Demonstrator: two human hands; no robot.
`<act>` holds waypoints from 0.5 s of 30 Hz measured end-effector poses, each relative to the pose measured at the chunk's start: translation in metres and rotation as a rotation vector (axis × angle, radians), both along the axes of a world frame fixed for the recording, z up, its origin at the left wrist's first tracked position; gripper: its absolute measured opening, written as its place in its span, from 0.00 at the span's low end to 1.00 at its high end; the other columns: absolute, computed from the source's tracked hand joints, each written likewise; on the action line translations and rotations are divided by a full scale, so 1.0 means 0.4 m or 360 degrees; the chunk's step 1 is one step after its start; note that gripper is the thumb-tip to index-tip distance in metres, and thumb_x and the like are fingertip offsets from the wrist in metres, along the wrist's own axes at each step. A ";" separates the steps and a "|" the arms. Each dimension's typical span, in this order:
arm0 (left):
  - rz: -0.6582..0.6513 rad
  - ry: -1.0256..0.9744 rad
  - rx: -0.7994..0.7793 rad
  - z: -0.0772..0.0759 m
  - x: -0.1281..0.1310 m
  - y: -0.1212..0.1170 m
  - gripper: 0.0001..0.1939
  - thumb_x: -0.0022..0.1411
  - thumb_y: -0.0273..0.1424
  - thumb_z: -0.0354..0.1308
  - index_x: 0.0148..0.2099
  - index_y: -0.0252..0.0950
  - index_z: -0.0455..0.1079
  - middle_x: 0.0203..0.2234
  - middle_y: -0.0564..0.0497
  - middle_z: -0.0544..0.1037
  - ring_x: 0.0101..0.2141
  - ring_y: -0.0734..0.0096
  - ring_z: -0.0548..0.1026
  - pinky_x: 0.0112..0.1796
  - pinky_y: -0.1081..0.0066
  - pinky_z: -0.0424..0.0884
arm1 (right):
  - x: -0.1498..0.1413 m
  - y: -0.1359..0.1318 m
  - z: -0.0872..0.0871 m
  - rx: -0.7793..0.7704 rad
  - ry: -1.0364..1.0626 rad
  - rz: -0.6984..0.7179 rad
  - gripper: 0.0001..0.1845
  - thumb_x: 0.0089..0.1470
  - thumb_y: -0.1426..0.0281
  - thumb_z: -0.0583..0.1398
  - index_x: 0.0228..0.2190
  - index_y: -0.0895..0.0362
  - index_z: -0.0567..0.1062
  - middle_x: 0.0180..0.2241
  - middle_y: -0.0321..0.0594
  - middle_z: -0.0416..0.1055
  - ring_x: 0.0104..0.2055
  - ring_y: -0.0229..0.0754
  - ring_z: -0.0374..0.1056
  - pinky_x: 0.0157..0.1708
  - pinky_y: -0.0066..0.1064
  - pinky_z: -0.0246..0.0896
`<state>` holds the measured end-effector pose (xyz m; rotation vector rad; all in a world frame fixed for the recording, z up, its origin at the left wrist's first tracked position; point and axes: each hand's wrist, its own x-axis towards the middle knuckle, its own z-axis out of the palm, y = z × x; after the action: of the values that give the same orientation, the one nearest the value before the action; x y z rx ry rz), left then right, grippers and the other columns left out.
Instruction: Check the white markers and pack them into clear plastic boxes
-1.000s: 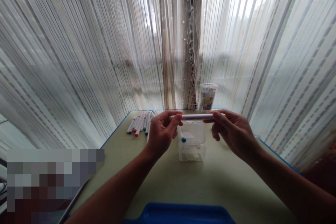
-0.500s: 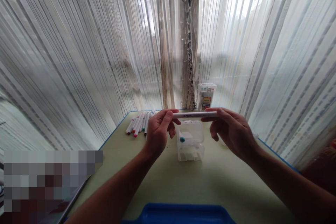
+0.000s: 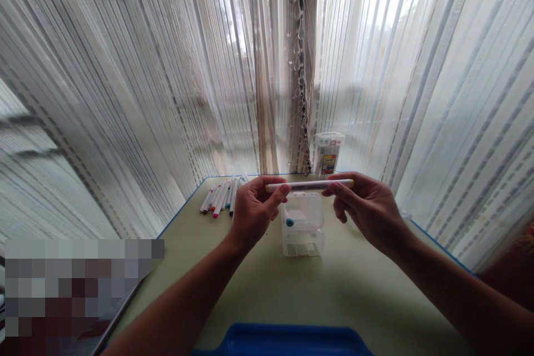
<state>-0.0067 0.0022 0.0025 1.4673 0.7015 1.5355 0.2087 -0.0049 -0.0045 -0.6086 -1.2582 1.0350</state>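
A white marker (image 3: pixel 308 184) with yellow ends lies level between my two hands, above the table. My left hand (image 3: pixel 258 206) pinches it near its left end, thumb in front. The other end is between the thumb and fingers of my right hand (image 3: pixel 365 200). Just below and behind the marker stands a clear plastic box (image 3: pixel 303 242) with its lid raised; a teal round spot (image 3: pixel 290 222) shows at its left side. Beyond my left hand lies a pile of white markers (image 3: pixel 217 197) with coloured ends, partly hidden by that hand.
A clear case (image 3: pixel 328 153) with a label and markers inside stands at the table's back edge, before striped curtains (image 3: pixel 125 67). The pale green table (image 3: pixel 267 289) has a blue rim, with a blue tray-like recess (image 3: pixel 296 339) at the front.
Both hands have shifted their fingers inward along the marker, so its yellow ends now show. My left thumb has moved right. The box and marker pile stay put.
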 end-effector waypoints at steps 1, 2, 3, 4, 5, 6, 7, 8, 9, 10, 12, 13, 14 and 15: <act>-0.0004 -0.0002 0.0003 0.001 0.000 -0.001 0.14 0.54 0.33 0.73 0.40 0.30 0.78 0.21 0.53 0.77 0.14 0.84 0.64 0.15 0.80 0.58 | 0.000 0.000 0.000 0.0001 -0.0002 -0.0001 0.11 0.52 0.65 0.72 0.36 0.58 0.82 0.27 0.40 0.80 0.17 0.32 0.67 0.14 0.23 0.62; -0.0009 -0.0006 0.0010 0.003 0.000 -0.002 0.14 0.54 0.33 0.73 0.40 0.30 0.78 0.21 0.53 0.77 0.14 0.84 0.64 0.15 0.80 0.58 | 0.000 0.000 0.000 0.0000 -0.0003 -0.0002 0.11 0.52 0.65 0.72 0.36 0.58 0.82 0.28 0.40 0.80 0.17 0.32 0.67 0.14 0.23 0.62; -0.0015 -0.0012 0.0018 0.004 0.001 -0.004 0.14 0.55 0.33 0.72 0.40 0.30 0.78 0.21 0.53 0.77 0.14 0.84 0.64 0.15 0.79 0.59 | -0.001 0.000 0.000 -0.0005 -0.0001 -0.0004 0.12 0.52 0.65 0.72 0.36 0.58 0.82 0.28 0.40 0.80 0.17 0.32 0.67 0.14 0.23 0.62; -0.0021 -0.0021 0.0025 0.006 0.002 -0.005 0.13 0.55 0.33 0.72 0.40 0.30 0.78 0.21 0.53 0.77 0.14 0.84 0.63 0.15 0.79 0.59 | -0.001 0.000 0.000 -0.0011 0.0005 -0.0009 0.12 0.53 0.64 0.72 0.36 0.58 0.82 0.29 0.41 0.80 0.16 0.32 0.67 0.14 0.23 0.61; -0.0025 -0.0032 0.0027 0.007 0.003 -0.006 0.13 0.56 0.33 0.71 0.40 0.30 0.78 0.21 0.53 0.76 0.14 0.84 0.63 0.15 0.79 0.59 | -0.002 0.000 0.001 -0.0021 0.0013 -0.0016 0.12 0.53 0.64 0.72 0.36 0.58 0.82 0.29 0.41 0.81 0.16 0.32 0.67 0.14 0.23 0.61; -0.0027 -0.0043 0.0025 0.007 0.004 -0.007 0.13 0.57 0.34 0.71 0.40 0.30 0.78 0.21 0.53 0.76 0.14 0.84 0.62 0.15 0.79 0.60 | -0.003 -0.001 0.002 -0.0031 0.0023 -0.0023 0.12 0.53 0.64 0.71 0.36 0.58 0.82 0.29 0.41 0.81 0.16 0.32 0.67 0.13 0.23 0.61; -0.0029 -0.0055 0.0021 0.008 0.005 -0.007 0.13 0.57 0.34 0.70 0.40 0.30 0.78 0.21 0.54 0.76 0.15 0.84 0.62 0.15 0.79 0.60 | -0.004 -0.001 0.003 -0.0041 0.0033 -0.0026 0.12 0.53 0.64 0.71 0.36 0.58 0.82 0.30 0.42 0.81 0.16 0.32 0.67 0.13 0.23 0.61; -0.0032 -0.0065 0.0018 0.007 0.006 -0.007 0.13 0.58 0.35 0.70 0.40 0.30 0.78 0.21 0.53 0.76 0.15 0.84 0.62 0.15 0.79 0.60 | -0.004 -0.002 0.004 -0.0052 0.0043 -0.0024 0.11 0.54 0.63 0.71 0.35 0.58 0.81 0.30 0.42 0.81 0.16 0.32 0.66 0.13 0.23 0.61; -0.0036 -0.0079 0.0014 0.007 0.006 -0.006 0.13 0.59 0.35 0.69 0.40 0.30 0.78 0.21 0.53 0.76 0.15 0.84 0.61 0.15 0.79 0.59 | -0.005 -0.003 0.006 -0.0061 0.0052 -0.0018 0.12 0.54 0.63 0.71 0.35 0.58 0.81 0.30 0.43 0.81 0.15 0.32 0.66 0.13 0.24 0.60; -0.0039 -0.0098 0.0012 0.006 0.007 -0.006 0.13 0.60 0.36 0.68 0.41 0.30 0.78 0.22 0.53 0.76 0.15 0.84 0.61 0.15 0.78 0.60 | -0.005 -0.004 0.007 -0.0071 0.0062 -0.0008 0.12 0.54 0.62 0.71 0.34 0.58 0.81 0.30 0.43 0.81 0.15 0.32 0.66 0.12 0.24 0.60; -0.0052 -0.0143 0.0003 0.004 0.006 -0.004 0.14 0.61 0.36 0.67 0.43 0.30 0.77 0.23 0.52 0.76 0.15 0.84 0.61 0.15 0.78 0.60 | -0.006 -0.007 0.009 -0.0092 0.0082 0.0009 0.13 0.54 0.62 0.70 0.35 0.58 0.81 0.31 0.44 0.82 0.15 0.33 0.67 0.12 0.24 0.60; -0.0059 -0.0165 -0.0002 0.003 0.006 -0.003 0.14 0.61 0.36 0.66 0.44 0.30 0.77 0.23 0.52 0.77 0.15 0.83 0.62 0.15 0.78 0.60 | -0.006 -0.008 0.010 -0.0104 0.0093 0.0016 0.13 0.54 0.61 0.70 0.35 0.58 0.82 0.31 0.45 0.82 0.15 0.33 0.67 0.12 0.25 0.60; -0.0065 -0.0185 -0.0008 0.002 0.005 -0.002 0.15 0.62 0.36 0.65 0.45 0.29 0.77 0.23 0.51 0.77 0.15 0.83 0.62 0.15 0.78 0.60 | -0.005 -0.009 0.011 -0.0115 0.0103 0.0021 0.13 0.55 0.61 0.70 0.36 0.59 0.82 0.32 0.45 0.82 0.15 0.34 0.67 0.12 0.25 0.60; -0.0070 -0.0202 -0.0014 0.002 0.005 -0.001 0.15 0.63 0.36 0.65 0.45 0.29 0.77 0.23 0.51 0.77 0.15 0.82 0.62 0.15 0.78 0.60 | -0.005 -0.009 0.011 -0.0126 0.0113 0.0023 0.14 0.55 0.60 0.69 0.37 0.59 0.82 0.32 0.46 0.82 0.15 0.34 0.67 0.12 0.25 0.60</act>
<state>-0.0048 0.0017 0.0033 1.3570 0.5966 1.5749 0.2067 -0.0085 -0.0002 -0.6188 -1.1653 1.1137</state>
